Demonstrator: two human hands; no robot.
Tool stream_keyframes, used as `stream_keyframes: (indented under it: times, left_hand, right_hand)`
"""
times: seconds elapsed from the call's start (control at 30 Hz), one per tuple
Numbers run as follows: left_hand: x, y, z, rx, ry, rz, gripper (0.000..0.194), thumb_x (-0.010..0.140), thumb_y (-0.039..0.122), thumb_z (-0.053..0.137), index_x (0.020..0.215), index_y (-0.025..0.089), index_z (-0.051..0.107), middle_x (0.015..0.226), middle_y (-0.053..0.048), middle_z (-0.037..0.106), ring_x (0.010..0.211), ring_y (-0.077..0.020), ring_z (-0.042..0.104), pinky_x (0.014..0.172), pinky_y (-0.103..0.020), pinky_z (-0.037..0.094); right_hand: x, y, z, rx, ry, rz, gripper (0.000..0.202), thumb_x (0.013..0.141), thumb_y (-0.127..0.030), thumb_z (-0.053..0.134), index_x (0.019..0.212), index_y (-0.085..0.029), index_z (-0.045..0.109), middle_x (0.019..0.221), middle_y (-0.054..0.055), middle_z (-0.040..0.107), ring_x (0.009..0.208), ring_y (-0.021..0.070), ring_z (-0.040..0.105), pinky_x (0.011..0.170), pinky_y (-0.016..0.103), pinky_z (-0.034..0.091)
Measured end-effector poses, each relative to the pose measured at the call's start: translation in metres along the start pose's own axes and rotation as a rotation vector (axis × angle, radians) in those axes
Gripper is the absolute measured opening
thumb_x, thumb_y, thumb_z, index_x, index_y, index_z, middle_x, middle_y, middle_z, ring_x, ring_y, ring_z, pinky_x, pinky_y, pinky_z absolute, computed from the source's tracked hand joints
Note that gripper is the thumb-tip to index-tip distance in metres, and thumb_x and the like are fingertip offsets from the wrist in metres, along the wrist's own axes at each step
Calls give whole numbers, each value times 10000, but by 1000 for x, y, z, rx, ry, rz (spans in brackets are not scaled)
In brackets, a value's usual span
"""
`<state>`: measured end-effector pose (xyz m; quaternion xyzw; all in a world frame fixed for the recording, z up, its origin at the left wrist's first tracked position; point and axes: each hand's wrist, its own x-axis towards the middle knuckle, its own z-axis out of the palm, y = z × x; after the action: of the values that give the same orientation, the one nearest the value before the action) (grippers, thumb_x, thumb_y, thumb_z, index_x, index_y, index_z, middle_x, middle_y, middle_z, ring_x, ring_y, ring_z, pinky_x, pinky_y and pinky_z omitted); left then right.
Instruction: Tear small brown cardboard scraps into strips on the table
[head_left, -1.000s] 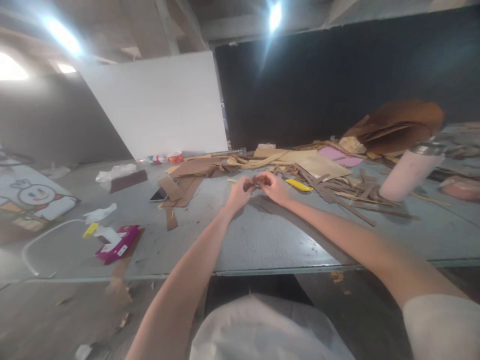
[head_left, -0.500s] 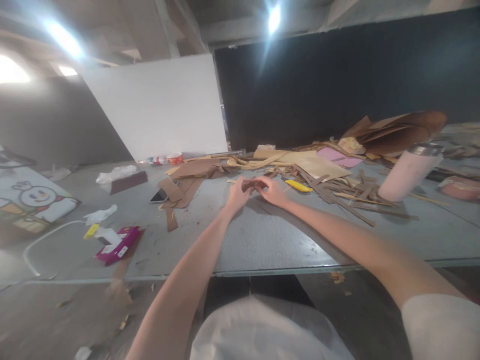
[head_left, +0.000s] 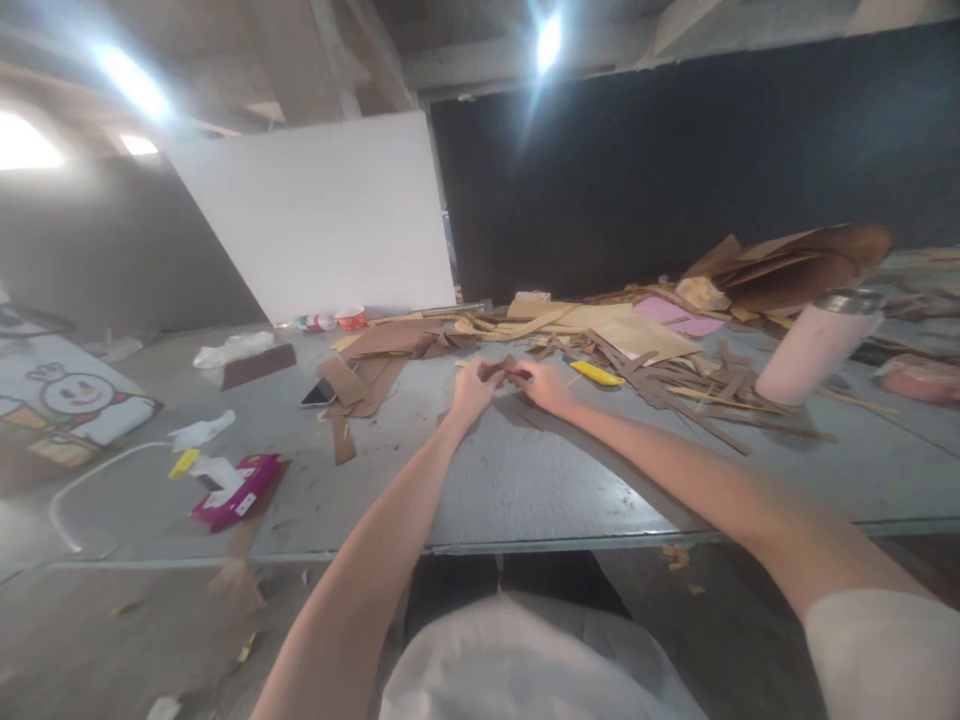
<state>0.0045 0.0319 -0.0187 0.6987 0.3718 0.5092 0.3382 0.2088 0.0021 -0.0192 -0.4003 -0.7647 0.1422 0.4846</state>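
Between my hands, above the grey table [head_left: 525,490], is a small brown piece [head_left: 509,364] that looks like the leathery sheet scraps around it. My left hand [head_left: 474,390] pinches its left side. On its other side, the fingers of my right hand [head_left: 546,386] are closed on it too. The fingers cover most of the piece, so its full shape is hidden. A yellow cutter-like tool [head_left: 597,374] lies just right of my right hand. Brown strips [head_left: 660,385] are heaped beyond it.
Brown sheets [head_left: 386,350] partly cover a phone [head_left: 318,394] at left. Nearer the front edge lies a purple tissue pack [head_left: 238,492]. A pink bottle [head_left: 814,350] stands at right, before a large rolled brown sheet [head_left: 817,265]. A white panel [head_left: 322,210] rises behind the table.
The fingers of both hands have shifted slightly on the brown piece, and a pointed part of it now shows above them. Everything else on the table stays put.
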Motion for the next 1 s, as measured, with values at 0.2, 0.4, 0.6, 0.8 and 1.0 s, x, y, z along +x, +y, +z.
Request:
stream_keyframes:
  times: [0.2,0.4,0.6,0.8,1.0]
  left_hand:
    - [-2,4,-1,166,-19,46,133,935,280,778,975,216,668,893,-67,797,842,-228,779,827,-384,614]
    - [-3,7,1,309,-11,88,116,923,249,777,958,231,669,943,-72,799,886,-243,759,865,-384,566]
    - [-5,11,0,366,-57,109,82,951,205,726,1008,236,676,916,-57,781,874,-241,741,872,-379,548]
    - [-8,11,1,399,-140,161,57,986,232,736,1013,238,685,966,-70,790,911,-247,737,867,-364,531]
    - [-9,15,0,458,-210,114,34,1002,194,714,1027,216,708,1012,-82,794,954,-240,730,874,-339,518]
  right_hand:
    - [1,2,4,-48,27,2,298,1016,-502,649,939,-231,747,850,61,775,761,235,679,732,342,510]
    - [2,-2,1,-21,65,10,376,1019,-604,628,995,-242,723,842,54,742,734,230,644,716,352,513]
    - [3,-3,0,13,19,16,420,1003,-635,638,1013,-228,744,884,66,760,772,237,670,734,355,515]
    - [5,-1,-6,90,-80,87,420,1031,-563,570,876,-218,752,784,45,743,740,224,653,701,333,491]
    - [7,4,-5,57,-70,229,396,950,-586,654,846,-212,732,802,46,740,756,216,640,696,317,471]
